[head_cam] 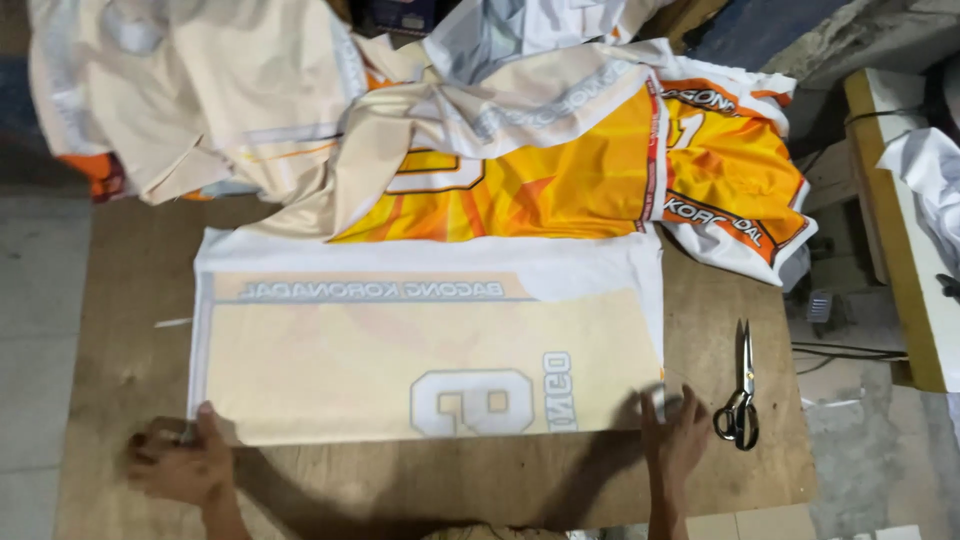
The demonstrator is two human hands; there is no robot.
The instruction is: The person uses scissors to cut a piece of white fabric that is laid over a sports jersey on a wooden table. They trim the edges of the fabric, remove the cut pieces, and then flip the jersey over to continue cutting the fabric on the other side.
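The pale printed fabric panel (420, 350) lies flat on the wooden table (120, 300), its near corners pinched by the left hand (185, 465) and right hand (672, 435); squaring appears underway, and even tension is called for next

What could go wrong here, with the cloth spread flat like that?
The left hand and right hand pin only the near corners of the printed fabric panel, so its far edge might shift or crease. The heaped orange fabric overlaps that edge and could drag it. The scissors lie close to the right hand.
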